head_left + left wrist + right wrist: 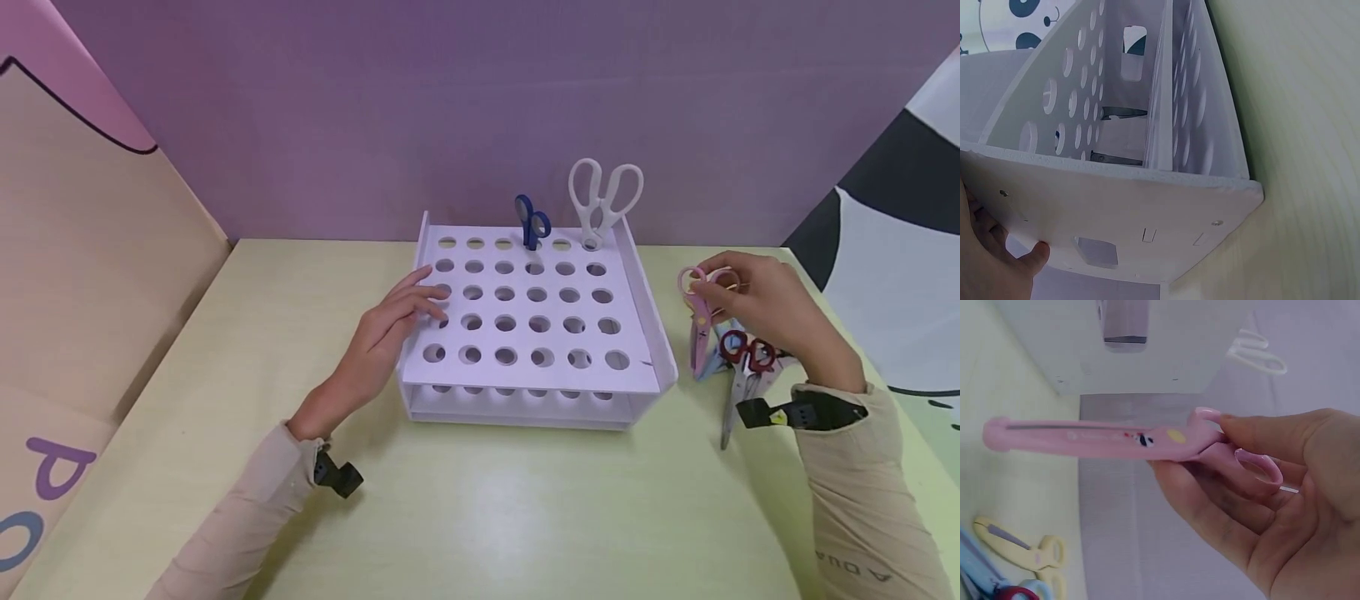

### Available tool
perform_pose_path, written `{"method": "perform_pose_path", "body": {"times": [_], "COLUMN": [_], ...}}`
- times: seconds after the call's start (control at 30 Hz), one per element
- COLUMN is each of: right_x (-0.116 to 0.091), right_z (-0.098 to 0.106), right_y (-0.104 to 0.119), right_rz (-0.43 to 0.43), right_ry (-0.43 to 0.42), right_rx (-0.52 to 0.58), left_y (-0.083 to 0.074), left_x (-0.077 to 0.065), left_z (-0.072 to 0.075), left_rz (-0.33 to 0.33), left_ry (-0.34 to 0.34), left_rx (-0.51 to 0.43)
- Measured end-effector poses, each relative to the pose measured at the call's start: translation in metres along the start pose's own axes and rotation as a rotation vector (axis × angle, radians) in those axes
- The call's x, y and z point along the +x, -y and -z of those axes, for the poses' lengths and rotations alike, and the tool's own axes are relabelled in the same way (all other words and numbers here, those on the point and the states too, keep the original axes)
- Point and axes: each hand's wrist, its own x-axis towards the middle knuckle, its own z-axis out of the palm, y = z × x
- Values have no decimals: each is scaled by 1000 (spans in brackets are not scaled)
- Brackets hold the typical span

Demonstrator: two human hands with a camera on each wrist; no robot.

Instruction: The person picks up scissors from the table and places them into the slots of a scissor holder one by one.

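My right hand (757,296) pinches pink scissors (1116,442) by the handle, to the right of a white rack (525,379) with rows of round holes. In the head view these scissors point downward. My left hand (386,329) holds the rack's left side panel (1147,206), with its fingers over the top edge and the thumb against the outer face. Blue-handled scissors (527,225) and larger white-handled scissors (596,200) stand in holes of the back row. Their blades (1124,113) show inside the rack in the left wrist view.
Under and beside my right hand lie red-handled scissors (737,375), light blue scissors (982,562) and yellow scissors (1019,550) on the pale table (480,517). A purple wall panel (337,125) rises directly behind the rack.
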Motion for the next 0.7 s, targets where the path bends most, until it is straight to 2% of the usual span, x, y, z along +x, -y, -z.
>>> {"method": "perform_pose_path", "body": {"times": [0.37, 0.7], "right_x": [-16, -31], "right_z": [14, 14], "right_y": [24, 64], "right_rz": [88, 261], "right_ry": [-189, -402], "right_rx": [-3, -31], "left_y": [3, -1], "left_x": [2, 0], "left_z": [-6, -1], "left_rz": [12, 18], "left_ry": [-1, -2], "left_rx": [-4, 40]}}
